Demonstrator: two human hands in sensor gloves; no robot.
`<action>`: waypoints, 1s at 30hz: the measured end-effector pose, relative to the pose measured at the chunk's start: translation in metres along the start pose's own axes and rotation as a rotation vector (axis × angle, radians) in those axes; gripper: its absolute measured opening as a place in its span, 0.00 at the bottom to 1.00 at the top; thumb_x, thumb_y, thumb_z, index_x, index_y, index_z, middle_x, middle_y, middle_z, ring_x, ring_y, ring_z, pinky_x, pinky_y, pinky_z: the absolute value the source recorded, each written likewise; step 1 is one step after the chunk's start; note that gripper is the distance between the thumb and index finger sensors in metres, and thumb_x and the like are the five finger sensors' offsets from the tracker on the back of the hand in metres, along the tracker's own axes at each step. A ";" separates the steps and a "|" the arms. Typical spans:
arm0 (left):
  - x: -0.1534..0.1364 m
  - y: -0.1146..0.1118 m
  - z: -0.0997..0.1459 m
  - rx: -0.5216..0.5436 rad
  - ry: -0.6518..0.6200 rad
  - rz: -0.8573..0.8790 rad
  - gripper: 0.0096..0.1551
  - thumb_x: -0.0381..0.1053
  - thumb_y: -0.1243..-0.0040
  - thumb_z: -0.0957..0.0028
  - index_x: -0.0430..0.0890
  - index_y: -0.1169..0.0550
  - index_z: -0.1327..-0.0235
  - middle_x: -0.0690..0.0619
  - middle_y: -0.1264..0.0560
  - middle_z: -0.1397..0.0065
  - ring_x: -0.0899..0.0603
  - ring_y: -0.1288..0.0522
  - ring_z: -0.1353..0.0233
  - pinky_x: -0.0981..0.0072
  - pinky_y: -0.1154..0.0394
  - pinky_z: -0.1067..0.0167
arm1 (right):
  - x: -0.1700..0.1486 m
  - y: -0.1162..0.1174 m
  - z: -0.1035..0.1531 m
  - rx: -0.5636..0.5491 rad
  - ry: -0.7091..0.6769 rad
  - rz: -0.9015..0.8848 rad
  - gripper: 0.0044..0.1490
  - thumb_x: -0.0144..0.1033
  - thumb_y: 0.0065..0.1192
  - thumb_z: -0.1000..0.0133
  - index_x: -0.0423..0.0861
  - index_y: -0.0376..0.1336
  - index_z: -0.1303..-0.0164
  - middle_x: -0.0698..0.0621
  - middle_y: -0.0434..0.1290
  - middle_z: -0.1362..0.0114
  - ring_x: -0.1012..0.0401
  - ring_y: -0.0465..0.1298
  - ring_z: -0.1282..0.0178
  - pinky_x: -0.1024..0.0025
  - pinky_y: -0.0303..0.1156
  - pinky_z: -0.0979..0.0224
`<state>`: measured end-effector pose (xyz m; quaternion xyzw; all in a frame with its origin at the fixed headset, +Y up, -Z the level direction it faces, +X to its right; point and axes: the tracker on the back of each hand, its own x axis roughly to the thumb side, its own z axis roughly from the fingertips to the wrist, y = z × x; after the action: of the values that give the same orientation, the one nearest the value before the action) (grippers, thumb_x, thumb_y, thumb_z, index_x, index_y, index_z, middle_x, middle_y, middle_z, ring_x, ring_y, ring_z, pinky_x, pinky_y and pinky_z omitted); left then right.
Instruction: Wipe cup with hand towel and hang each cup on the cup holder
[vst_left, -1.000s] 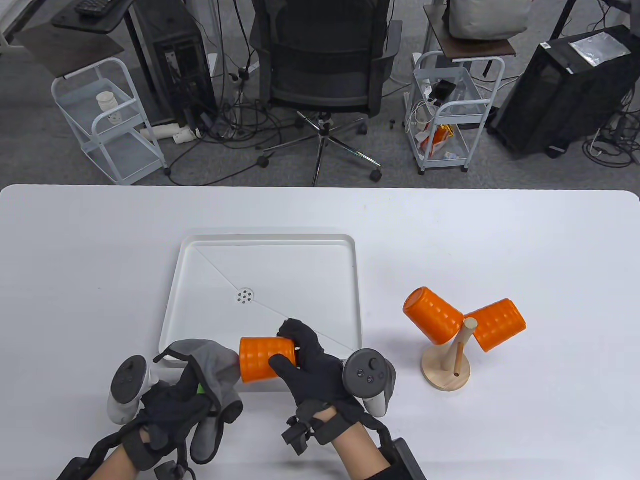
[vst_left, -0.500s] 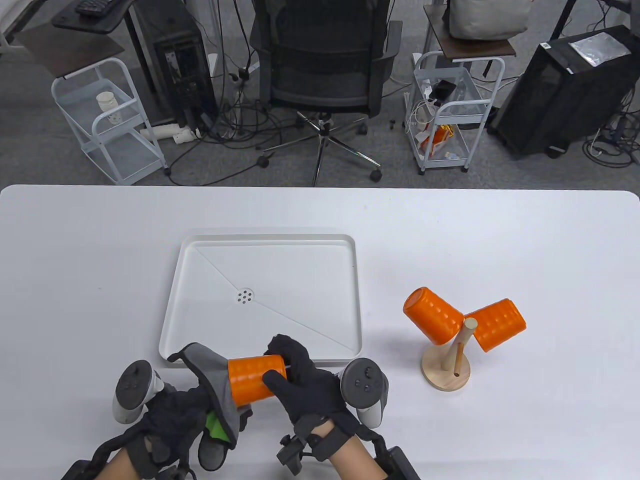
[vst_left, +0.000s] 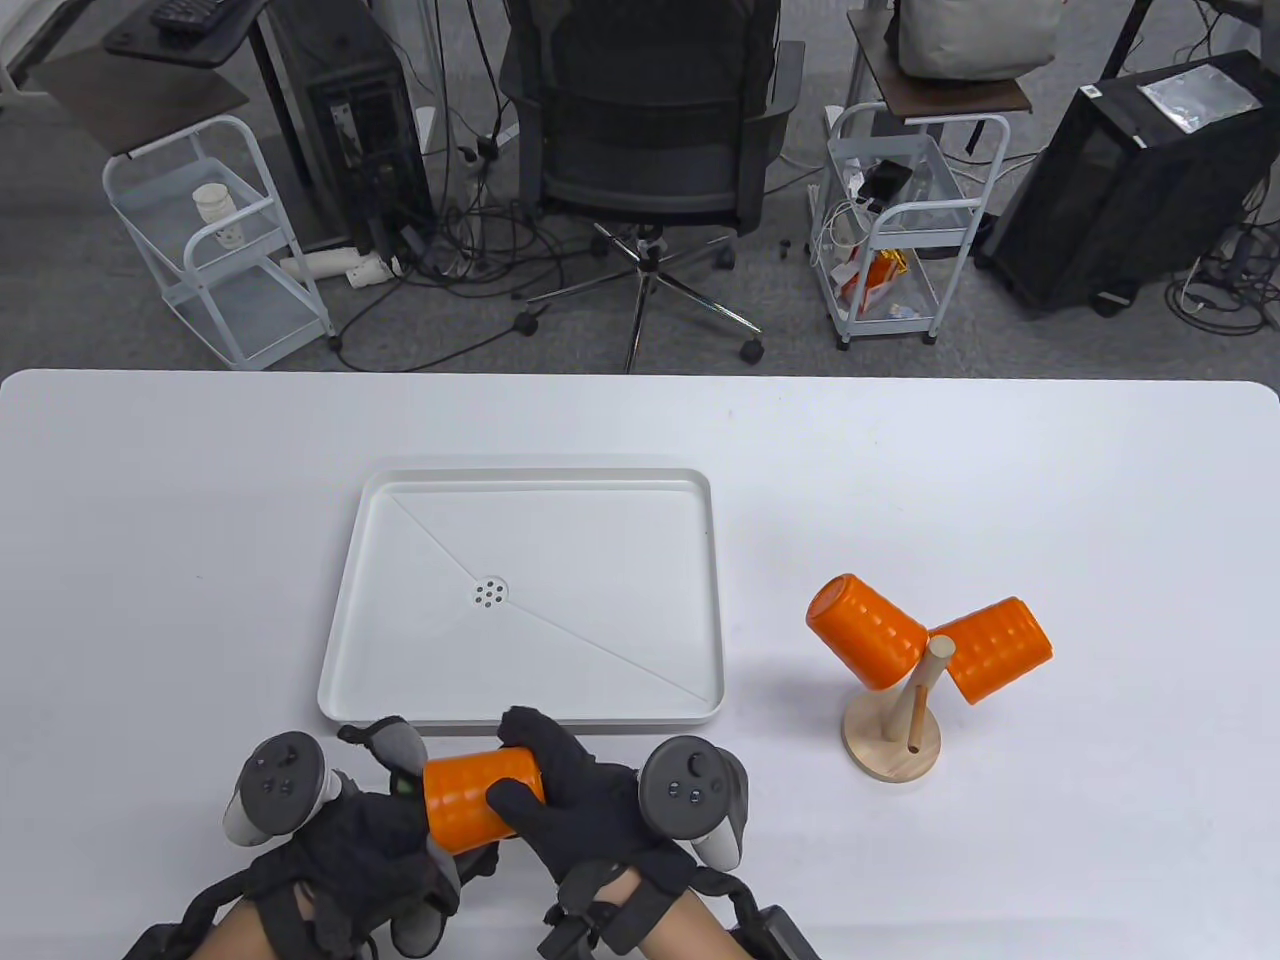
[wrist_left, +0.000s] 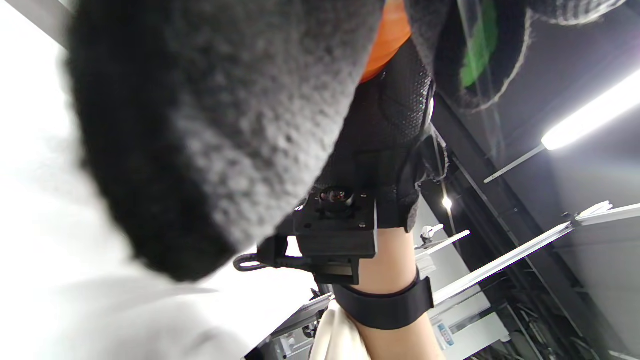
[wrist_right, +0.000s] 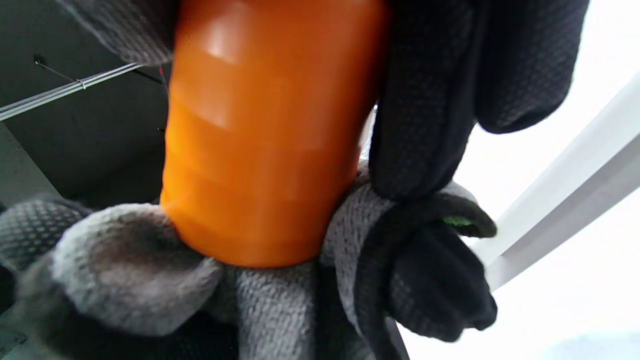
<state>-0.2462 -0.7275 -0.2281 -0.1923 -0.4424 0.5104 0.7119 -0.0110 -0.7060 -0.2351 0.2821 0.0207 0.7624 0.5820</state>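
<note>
My right hand grips a ribbed orange cup lying sideways just in front of the white tray. My left hand holds the grey hand towel bunched against the cup's left end. In the right wrist view the orange cup fills the middle, its end pressed into the grey towel, my black gloved fingers curled round its side. The left wrist view is mostly filled by the towel. The wooden cup holder stands at the right with two orange cups hung on its pegs.
The white tray with a drain lies in the table's middle. A black office chair, white carts and computer towers stand on the floor beyond the table's far edge.
Both hands have pulled the cup back off the tray toward the table's front edge and a little left. The towel, loose and spread before, is now bunched tightly over the cup's left end.
</note>
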 end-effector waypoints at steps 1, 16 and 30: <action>0.000 0.000 0.000 0.000 0.006 -0.002 0.52 0.82 0.53 0.57 0.56 0.37 0.21 0.60 0.44 0.13 0.34 0.20 0.37 0.33 0.28 0.38 | 0.000 0.001 0.000 0.001 0.003 0.008 0.54 0.63 0.54 0.45 0.32 0.51 0.26 0.30 0.70 0.34 0.48 0.87 0.56 0.45 0.79 0.42; -0.020 0.000 -0.001 -0.103 0.019 0.241 0.54 0.86 0.66 0.53 0.55 0.42 0.18 0.60 0.46 0.12 0.38 0.17 0.38 0.39 0.22 0.42 | 0.005 0.013 0.002 0.043 -0.080 0.149 0.52 0.60 0.54 0.45 0.35 0.46 0.24 0.31 0.64 0.28 0.45 0.84 0.49 0.40 0.75 0.37; -0.008 0.006 0.000 -0.042 0.007 0.090 0.56 0.85 0.60 0.60 0.56 0.37 0.20 0.60 0.41 0.13 0.34 0.20 0.37 0.33 0.28 0.38 | 0.011 0.013 0.003 0.022 -0.105 0.172 0.53 0.59 0.55 0.45 0.33 0.47 0.25 0.29 0.65 0.30 0.44 0.85 0.53 0.40 0.77 0.40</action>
<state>-0.2498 -0.7322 -0.2356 -0.2287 -0.4415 0.5317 0.6856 -0.0227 -0.7018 -0.2233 0.3289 -0.0258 0.7933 0.5117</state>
